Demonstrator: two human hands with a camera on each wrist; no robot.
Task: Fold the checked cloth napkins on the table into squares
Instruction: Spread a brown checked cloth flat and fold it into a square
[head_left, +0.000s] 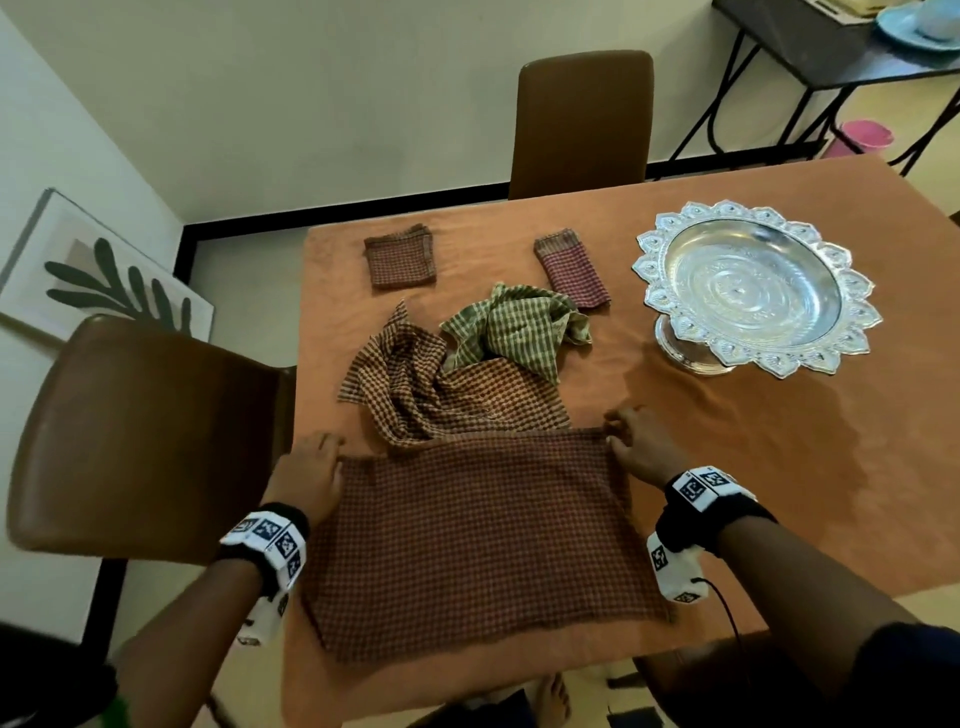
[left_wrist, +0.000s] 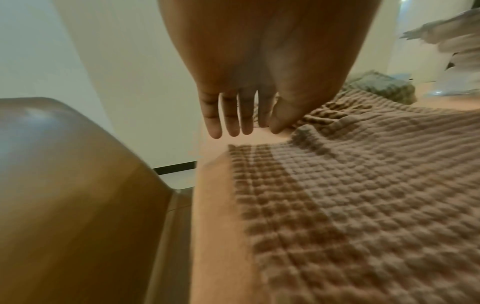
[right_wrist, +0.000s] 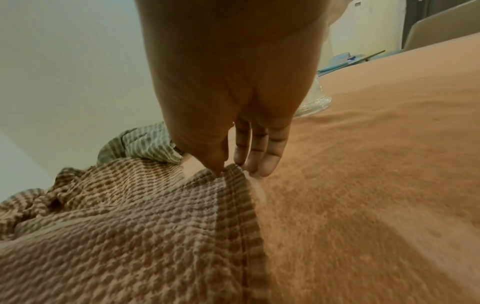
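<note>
Two far corners of the red checked napkin (head_left: 478, 535) are where I'm working; it lies spread flat on the desk (head_left: 753, 467), nearest me. Right hand (head_left: 636, 447) pinches the far right corner btwn thumb and fingers. Left hand (head_left: 311, 478) sits at the far left corner w/ fingers straight; can't tell if thumb has the cloth yet, looks released. To fold well: get both corners gripped, lift evenly, bring far edge to near edge, line up corners, then press the crease flat. Beyond lie a crumpled brown-checked napkin (head_left: 415, 389) and a green checked one (head_left: 514, 327), unfolded. Farther back, 2 folded napkins (head_left: 400, 257) and a silver pedestal tray (head_left: 852, 312).
</note>
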